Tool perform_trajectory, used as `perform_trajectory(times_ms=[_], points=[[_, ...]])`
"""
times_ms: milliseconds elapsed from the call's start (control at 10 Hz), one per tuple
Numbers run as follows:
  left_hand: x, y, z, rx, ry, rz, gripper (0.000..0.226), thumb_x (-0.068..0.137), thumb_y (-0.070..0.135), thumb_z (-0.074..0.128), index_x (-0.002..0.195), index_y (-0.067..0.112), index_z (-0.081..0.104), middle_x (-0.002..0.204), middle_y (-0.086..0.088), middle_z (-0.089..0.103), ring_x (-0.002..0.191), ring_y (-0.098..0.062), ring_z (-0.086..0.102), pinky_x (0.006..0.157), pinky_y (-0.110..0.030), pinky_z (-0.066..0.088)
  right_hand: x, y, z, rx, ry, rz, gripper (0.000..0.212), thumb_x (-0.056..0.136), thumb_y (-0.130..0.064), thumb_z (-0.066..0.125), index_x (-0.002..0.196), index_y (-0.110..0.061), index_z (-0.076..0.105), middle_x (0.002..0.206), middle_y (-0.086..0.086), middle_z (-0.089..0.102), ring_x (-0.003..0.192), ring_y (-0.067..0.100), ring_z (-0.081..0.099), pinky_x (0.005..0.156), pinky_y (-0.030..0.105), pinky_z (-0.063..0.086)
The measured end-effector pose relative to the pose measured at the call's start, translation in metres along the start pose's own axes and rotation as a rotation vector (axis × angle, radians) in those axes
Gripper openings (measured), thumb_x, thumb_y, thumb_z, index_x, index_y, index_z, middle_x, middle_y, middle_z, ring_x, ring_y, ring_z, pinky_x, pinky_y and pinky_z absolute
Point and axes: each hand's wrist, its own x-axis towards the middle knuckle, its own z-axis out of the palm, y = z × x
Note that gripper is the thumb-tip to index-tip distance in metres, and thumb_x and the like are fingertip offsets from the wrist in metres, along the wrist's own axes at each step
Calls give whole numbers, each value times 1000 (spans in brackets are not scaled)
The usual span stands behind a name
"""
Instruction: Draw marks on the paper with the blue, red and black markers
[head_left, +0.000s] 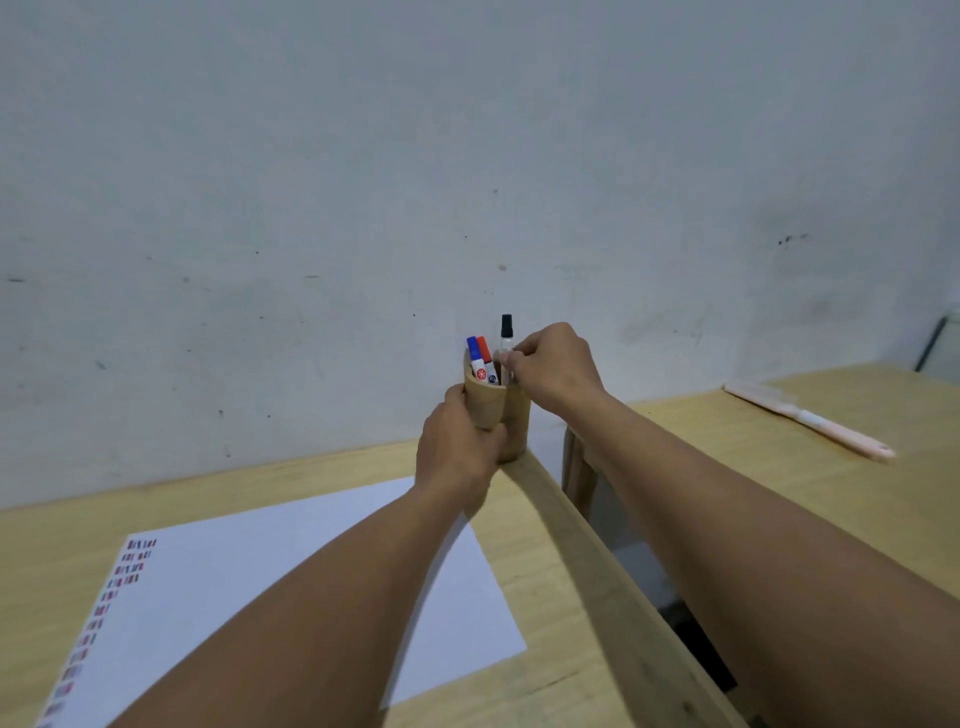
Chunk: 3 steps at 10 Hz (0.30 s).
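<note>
Head view: the left hand (457, 447) is wrapped around the front of the holder (501, 415), closed on it and steadying it at the table (545, 675) corner. The right hand (550, 366) has its fingertips pinched on the barrel of the black marker (506, 335), which stands higher than the others, its black end well above the rim. The blue marker (472, 349) and red marker (484, 349) sit in the holder just left of the right hand's fingertips, leaning together. The paper (291, 561) lies below the left wrist, partly under that forearm, with short rows of coloured marks along its left edge.

Risks, as I judge them: the holder stands right at the table edge, beside a gap, so a sideways tug could tip it off if the left hand loosens. A slanted pull could drag the blue and red markers along or knock them out. The left forearm resting on the paper could shift it.

Each marker body carries a small round emblem, too small to read. No brand or writing is legible. A pale pink object (810, 418) lies far right of the right hand.
</note>
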Motion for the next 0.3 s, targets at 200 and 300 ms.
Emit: perform_trajectory(times_ms=[200,300], points=[[-8,3,-23,64,-91,-63,86,81,37,79,151,11,37,144,-12,55,130,-31,53,97,-38,48,-9,-6,-17,39,4,7,25,98,-22,65,94,-1,78,93,14,76,80,25,70,71,37,56],[-17,5,-42,58,-114,-77,92,79,41,81,154,16,33,149,-11,52,133,-30,51,105,-43,47,-18,-12,-22,51,-20,8,18,98,-18,64,102,-7,77,103,9,75,85,19,66,71,30,53]])
